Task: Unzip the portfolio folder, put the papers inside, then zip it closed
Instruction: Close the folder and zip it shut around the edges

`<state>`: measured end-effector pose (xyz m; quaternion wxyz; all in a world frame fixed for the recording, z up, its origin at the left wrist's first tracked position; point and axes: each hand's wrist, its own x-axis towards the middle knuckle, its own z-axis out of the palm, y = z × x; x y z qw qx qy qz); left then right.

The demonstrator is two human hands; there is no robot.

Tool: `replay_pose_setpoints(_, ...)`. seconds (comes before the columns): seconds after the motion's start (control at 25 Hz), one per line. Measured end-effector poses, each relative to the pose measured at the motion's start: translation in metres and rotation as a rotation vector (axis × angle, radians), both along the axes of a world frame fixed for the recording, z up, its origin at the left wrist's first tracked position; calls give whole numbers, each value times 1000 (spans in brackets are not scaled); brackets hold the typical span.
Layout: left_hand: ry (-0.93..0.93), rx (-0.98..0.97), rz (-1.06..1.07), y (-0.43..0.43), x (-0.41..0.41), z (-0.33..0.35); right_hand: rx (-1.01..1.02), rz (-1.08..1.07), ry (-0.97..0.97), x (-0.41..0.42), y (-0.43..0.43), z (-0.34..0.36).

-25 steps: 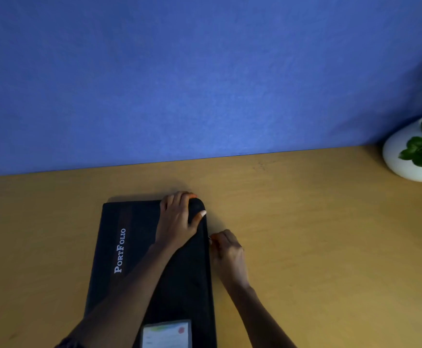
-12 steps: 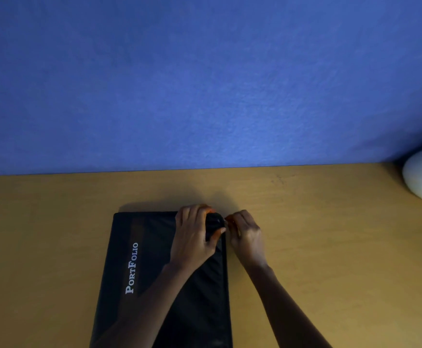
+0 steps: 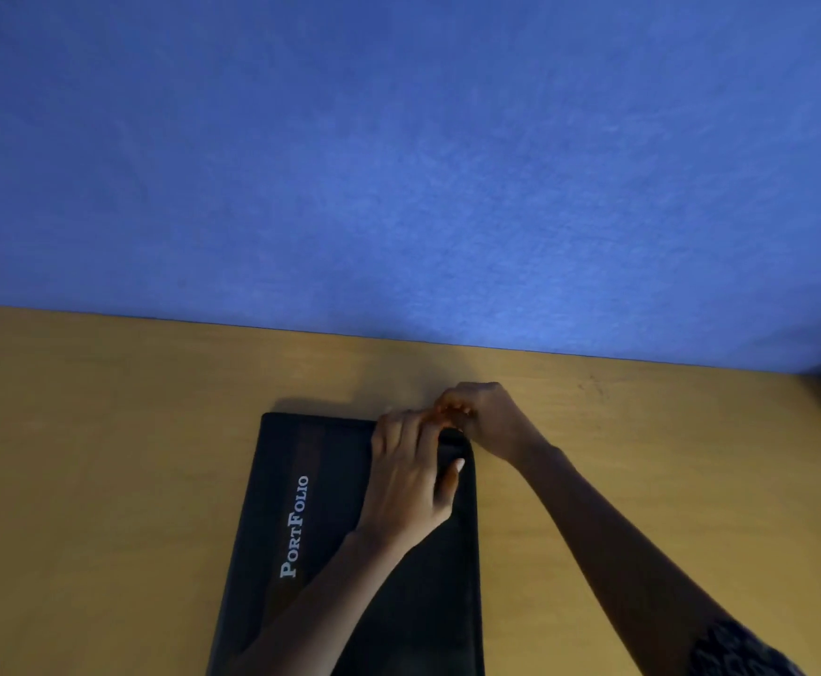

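Black portfolio folder [image 3: 311,505]; right hand [image 3: 489,419] seemingly pinching.

Dim, soft-focus view; faint shadow beyond the folder [image 3: 311,480], edges bowed.

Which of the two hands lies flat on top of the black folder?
The left hand: palm pressed on the portfolio folder. The right hand pinches at its far corner.

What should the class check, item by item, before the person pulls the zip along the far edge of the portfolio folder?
1. Portfolio folder lies flat on the table: ok.
2. Left hand presses the folder near its far right corner: ok.
3. Right hand is at that corner: ok.
4. Right grip on the zip pull: cannot tell, the fingers hide it.
5. Papers inside: cannot tell, none in view.
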<state>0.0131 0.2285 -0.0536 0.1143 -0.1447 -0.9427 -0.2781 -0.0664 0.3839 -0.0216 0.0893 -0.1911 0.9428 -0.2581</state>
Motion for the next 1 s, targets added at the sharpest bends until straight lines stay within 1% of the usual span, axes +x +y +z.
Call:
replay_pose_setpoints(0.08,-36,-65,216,-32,1,4,-3,-139,-188,-5,-5,6)
replay_pose_setpoints(0.16,-151,-131,488,-72,5,7,18,-301,-365,-10,-14,13)
replay_pose_setpoints(0.2,-216,-132,596,-88,7,10,17,-374,-430,-13,-20,16)
replay_pose_setpoints(0.28,-336,-89,695,-109,13,17,32,-513,-490,-18,-36,20)
replay_pose_setpoints(0.4,-441,-54,664,-120,20,26,123,-660,-437,-16,-63,24)
replay_pose_setpoints(0.48,-459,-32,634,-129,19,28,184,-698,-377,-12,-83,29)
replay_pose_setpoints(0.56,-472,-11,608,-136,17,31,203,-724,-343,-9,-102,33)
replay_pose_setpoints(0.64,-486,4,590,-140,14,33,207,-699,-314,-7,-127,35)
replay_pose_setpoints(0.72,-491,8,579,-142,13,34,189,-656,-284,-5,-157,36)
replay_pose_setpoints(0.84,-494,-15,552,-144,13,36,107,-612,-251,-2,-205,36)
replay_pose_setpoints(1.0,-483,-11,532,-146,14,39,20,-649,-249,-1,-252,38)
